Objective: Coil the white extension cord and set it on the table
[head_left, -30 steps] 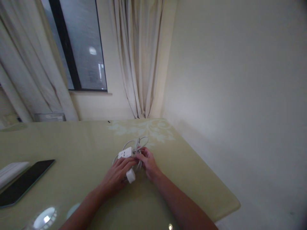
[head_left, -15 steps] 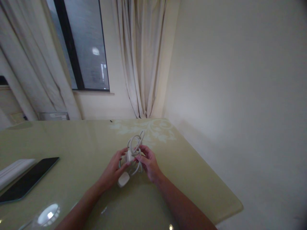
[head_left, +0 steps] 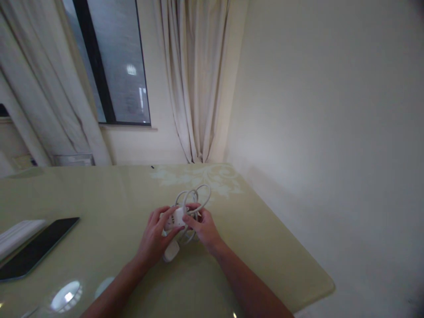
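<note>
Both hands hold a white power strip (head_left: 176, 217) with a coiled white cable (head_left: 195, 197) just above a pale green table (head_left: 99, 198). My left hand (head_left: 155, 236) wraps round the strip's left side, fingers curled over it. On the right, my right hand (head_left: 202, 225) pinches the strip and the cable loops. The white plug (head_left: 171, 251) hangs below the hands, touching or nearly touching the table.
A dark tablet (head_left: 36, 249) and a white flat object (head_left: 18, 236) lie at the table's left. The table's right edge (head_left: 318, 274) runs close to a plain wall. Curtains (head_left: 195, 79) and a window (head_left: 109, 62) stand behind the table.
The bundle was lifted off the table and turned in both hands. The cable loops now lean to the right. The plug has shifted left under the hands.
</note>
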`<state>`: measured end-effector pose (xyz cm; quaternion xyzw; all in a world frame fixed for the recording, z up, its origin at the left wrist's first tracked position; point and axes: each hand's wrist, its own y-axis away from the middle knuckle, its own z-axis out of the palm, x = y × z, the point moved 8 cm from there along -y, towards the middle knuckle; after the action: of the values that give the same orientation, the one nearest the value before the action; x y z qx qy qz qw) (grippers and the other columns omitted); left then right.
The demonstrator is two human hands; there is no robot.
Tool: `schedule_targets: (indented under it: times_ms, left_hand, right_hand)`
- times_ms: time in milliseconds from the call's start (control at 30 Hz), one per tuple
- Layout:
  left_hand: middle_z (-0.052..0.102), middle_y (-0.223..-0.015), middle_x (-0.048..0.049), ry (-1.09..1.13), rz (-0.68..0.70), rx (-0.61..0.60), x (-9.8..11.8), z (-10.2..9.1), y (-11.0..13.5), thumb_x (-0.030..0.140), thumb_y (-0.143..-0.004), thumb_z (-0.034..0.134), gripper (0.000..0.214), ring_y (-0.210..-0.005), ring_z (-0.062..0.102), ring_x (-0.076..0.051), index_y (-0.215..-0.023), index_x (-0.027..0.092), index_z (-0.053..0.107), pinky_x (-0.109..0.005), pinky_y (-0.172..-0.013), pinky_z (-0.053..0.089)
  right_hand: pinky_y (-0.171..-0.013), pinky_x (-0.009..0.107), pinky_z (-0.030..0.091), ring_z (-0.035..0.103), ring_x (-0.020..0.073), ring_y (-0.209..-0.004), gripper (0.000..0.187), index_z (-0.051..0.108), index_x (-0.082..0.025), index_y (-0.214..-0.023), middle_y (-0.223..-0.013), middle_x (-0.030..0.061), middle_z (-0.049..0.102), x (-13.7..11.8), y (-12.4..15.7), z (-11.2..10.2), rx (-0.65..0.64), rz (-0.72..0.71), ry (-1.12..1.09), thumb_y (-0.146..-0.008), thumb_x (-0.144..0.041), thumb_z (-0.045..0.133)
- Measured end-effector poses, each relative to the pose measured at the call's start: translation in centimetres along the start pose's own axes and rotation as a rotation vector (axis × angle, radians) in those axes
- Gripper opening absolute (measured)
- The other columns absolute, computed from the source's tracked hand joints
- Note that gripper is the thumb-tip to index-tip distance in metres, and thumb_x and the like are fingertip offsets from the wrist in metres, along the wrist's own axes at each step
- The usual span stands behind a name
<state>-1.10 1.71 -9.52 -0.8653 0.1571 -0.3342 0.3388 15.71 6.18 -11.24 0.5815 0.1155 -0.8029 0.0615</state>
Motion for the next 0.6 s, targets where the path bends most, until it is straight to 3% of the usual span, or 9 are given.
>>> schedule_targets:
  times_ms: [100,200,367,600]
  left_hand:
    - [0.061,-0.133,-0.0126,0.028,-0.032,0.089,0.2,-0.8,-0.2,0.055,-0.093,0.073,0.052,-0.124,0.062,-0.033,-0.136,0.026,0.067,-0.053,-0.108,0.056]
    - [0.056,-0.139,-0.0132,0.170,-0.165,0.169,-0.8,-1.2,-0.3,0.057,-0.088,0.079,0.062,-0.127,0.063,-0.032,-0.137,0.024,0.062,-0.052,-0.106,0.060]
    - [0.064,-0.132,-0.0110,0.413,-0.370,0.148,-2.7,0.1,0.0,0.056,-0.079,0.086,0.069,-0.127,0.066,-0.031,-0.134,0.024,0.060,-0.052,-0.104,0.062]
    - [0.071,-0.126,-0.0127,0.407,-0.397,0.147,-2.5,0.1,0.0,0.060,-0.076,0.086,0.071,-0.117,0.072,-0.032,-0.133,0.023,0.063,-0.051,-0.096,0.064]
  right_hand:
    - [-0.058,0.025,0.048,0.058,0.0109,-0.060,0.065,0.075,-0.019,-0.118,-0.080,-0.0007,0.069,0.2,-0.5,-0.5,-0.001,-0.006,-0.034,-0.073,-0.065,0.088]
    - [-0.056,0.025,0.046,0.056,0.0104,-0.056,0.071,0.075,-0.017,-0.122,-0.074,-0.0016,0.066,0.7,-0.9,-1.2,0.026,0.009,-0.046,-0.074,-0.068,0.085]
    - [-0.060,0.024,0.048,0.058,0.0097,-0.063,0.068,0.075,-0.019,-0.123,-0.087,0.0003,0.071,0.6,-0.8,-1.4,0.032,0.025,-0.029,-0.070,-0.058,0.092]
    - [-0.068,0.027,0.052,0.065,0.0140,-0.077,0.067,0.072,-0.024,-0.128,-0.101,0.0018,0.075,0.0,-0.2,-0.6,-0.055,0.028,-0.029,-0.069,-0.042,0.096]
